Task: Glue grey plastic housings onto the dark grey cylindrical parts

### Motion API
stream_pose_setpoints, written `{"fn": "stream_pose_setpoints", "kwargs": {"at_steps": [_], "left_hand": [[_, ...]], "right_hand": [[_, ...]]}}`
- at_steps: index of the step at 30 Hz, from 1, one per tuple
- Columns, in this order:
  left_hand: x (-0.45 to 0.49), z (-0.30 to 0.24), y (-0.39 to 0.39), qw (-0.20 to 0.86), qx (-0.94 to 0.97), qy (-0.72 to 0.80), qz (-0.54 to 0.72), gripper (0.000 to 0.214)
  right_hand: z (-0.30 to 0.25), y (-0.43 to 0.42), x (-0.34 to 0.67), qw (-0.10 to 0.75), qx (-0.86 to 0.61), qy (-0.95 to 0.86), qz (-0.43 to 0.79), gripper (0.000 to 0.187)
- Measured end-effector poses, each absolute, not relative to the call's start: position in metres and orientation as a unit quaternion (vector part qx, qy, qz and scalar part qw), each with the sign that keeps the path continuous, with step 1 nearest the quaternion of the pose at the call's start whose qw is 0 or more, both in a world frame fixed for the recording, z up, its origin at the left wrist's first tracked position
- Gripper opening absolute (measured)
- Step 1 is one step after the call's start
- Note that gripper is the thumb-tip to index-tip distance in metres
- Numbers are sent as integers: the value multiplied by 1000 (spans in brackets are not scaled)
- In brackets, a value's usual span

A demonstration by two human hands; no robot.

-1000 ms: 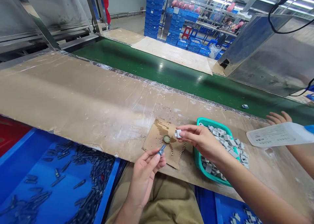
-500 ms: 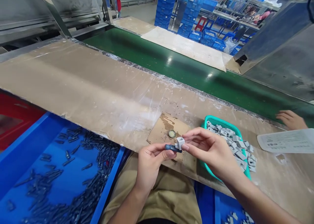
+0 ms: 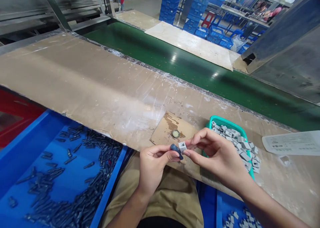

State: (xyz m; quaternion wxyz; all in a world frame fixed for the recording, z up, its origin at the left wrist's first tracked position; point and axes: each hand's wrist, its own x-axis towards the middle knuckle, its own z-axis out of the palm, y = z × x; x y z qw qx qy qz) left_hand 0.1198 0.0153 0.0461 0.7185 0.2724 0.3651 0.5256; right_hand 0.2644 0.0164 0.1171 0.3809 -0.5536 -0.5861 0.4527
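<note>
My left hand (image 3: 152, 164) pinches a small dark blue-grey pin (image 3: 176, 150) between thumb and fingers. My right hand (image 3: 216, 154) pinches a small light grey block (image 3: 182, 146) with a square hole, and the pin's tip meets that block. Both hands hover over the near edge of the brown worktop (image 3: 87, 88), above a cardboard scrap (image 3: 166, 131) that carries a round metal cap (image 3: 175, 133). Right behind my right hand stands a teal basket (image 3: 226, 123) with several grey blocks.
A blue bin (image 3: 32, 144) at lower left holds several dark pins. A green conveyor belt (image 3: 200, 78) runs beyond the worktop. A white printed sheet (image 3: 292, 143) lies at right. More grey blocks (image 3: 240, 218) lie in a blue bin at bottom right. Stacked blue crates (image 3: 175, 4) stand far back.
My left hand lifted the pin away from the metal cap, and my right hand brought the grey block to it; the two parts now touch. Another person's hand at far right has left the view.
</note>
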Motion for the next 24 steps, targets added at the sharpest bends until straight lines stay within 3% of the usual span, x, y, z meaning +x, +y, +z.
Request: {"fn": "stream_pose_setpoints", "kwargs": {"at_steps": [4, 11, 15, 19, 24], "left_hand": [[123, 47, 9, 634, 327, 401, 575, 11], [116, 36, -2, 260, 601, 420, 628, 39], [117, 38, -3, 206, 644, 383, 629, 50], [123, 42, 0, 238, 620, 413, 623, 42], [91, 32, 4, 120, 411, 537, 727, 25]], "right_hand": [[122, 17, 265, 406, -558, -561, 457, 19], [132, 12, 273, 412, -554, -476, 545, 23], [131, 8, 272, 390, -560, -445, 580, 27], [127, 8, 273, 383, -560, -444, 586, 24], [127, 12, 298, 514, -605, -404, 454, 19]]}}
